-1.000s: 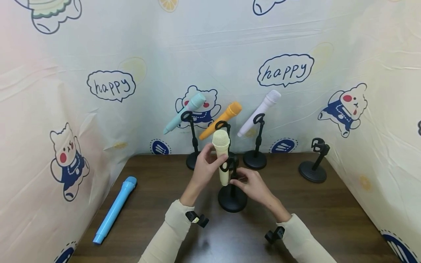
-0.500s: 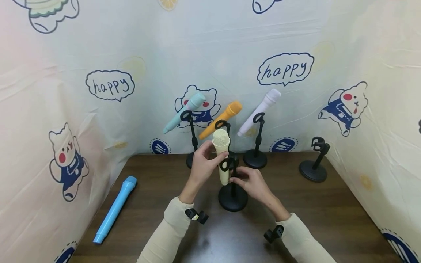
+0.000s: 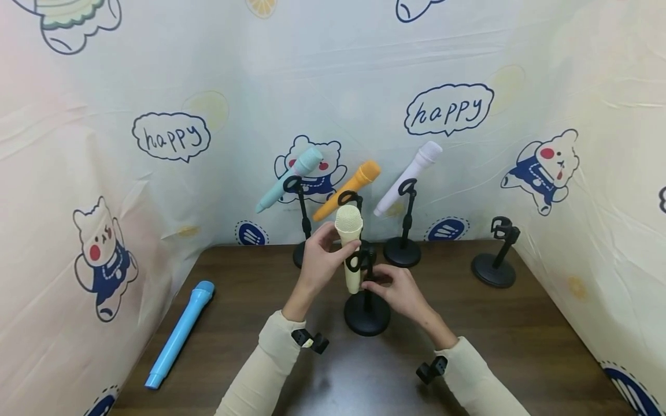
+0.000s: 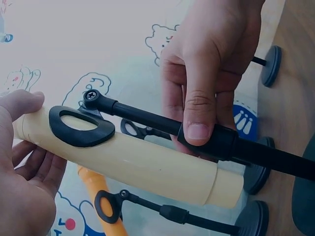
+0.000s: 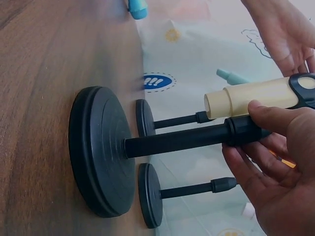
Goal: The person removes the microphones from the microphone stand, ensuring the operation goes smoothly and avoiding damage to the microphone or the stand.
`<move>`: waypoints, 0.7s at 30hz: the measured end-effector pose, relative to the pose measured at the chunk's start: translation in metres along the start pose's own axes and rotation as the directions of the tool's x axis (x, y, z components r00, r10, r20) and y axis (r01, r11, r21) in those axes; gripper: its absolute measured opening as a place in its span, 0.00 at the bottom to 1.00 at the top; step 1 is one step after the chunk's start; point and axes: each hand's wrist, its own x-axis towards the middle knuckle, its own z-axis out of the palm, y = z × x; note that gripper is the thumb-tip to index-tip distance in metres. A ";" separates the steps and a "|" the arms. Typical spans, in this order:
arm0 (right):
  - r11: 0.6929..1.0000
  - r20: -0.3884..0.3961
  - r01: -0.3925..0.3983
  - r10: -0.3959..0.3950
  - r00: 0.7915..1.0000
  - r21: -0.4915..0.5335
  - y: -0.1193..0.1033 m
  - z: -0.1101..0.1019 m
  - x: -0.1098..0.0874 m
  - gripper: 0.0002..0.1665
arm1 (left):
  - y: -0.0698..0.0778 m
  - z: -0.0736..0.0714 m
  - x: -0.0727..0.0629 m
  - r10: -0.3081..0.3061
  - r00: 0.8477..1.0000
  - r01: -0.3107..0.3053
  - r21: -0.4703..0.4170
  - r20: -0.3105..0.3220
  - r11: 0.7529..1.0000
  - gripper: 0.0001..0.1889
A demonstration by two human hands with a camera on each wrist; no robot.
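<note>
A cream microphone (image 3: pixel 348 221) stands nearly upright, mesh head on top, just left of a black tabletop stand (image 3: pixel 367 316). My left hand (image 3: pixel 318 267) holds it between thumb and fingers below the head. Against the microphone's side lies the stand's oval clip (image 4: pixel 82 139), as the left wrist view shows; whether the body is seated in it, I cannot tell. My right hand (image 3: pixel 403 293) pinches the collar (image 5: pixel 242 129) on the stand's pole. In the right wrist view the round base (image 5: pixel 101 152) rests on the table, and the microphone's lower end (image 5: pixel 216 104) sticks out beside the pole.
Behind, stands hold a teal microphone (image 3: pixel 288 179), an orange microphone (image 3: pixel 347 189) and a lilac microphone (image 3: pixel 408 178). At right is a stand without a microphone (image 3: pixel 494 270). A blue microphone (image 3: pixel 179 335) lies on the brown table (image 3: pixel 468 358) at left. Printed cloth (image 3: pixel 312 75) surrounds the table.
</note>
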 end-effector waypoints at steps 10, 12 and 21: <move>1.000 -0.009 0.015 -0.015 1.000 0.006 0.002 0.001 0.000 0.11 | 0.006 -0.001 0.007 0.031 1.000 -0.031 -0.063 -0.005 0.998 0.23; 1.000 -0.007 0.012 -0.012 1.000 0.009 0.002 0.001 0.000 0.11 | 0.008 -0.001 0.008 0.037 0.999 -0.037 -0.070 -0.011 0.997 0.22; 1.000 -0.005 0.019 -0.019 1.000 0.005 0.002 0.001 0.000 0.11 | 0.019 -0.003 0.015 0.058 0.998 -0.059 -0.068 -0.023 0.996 0.23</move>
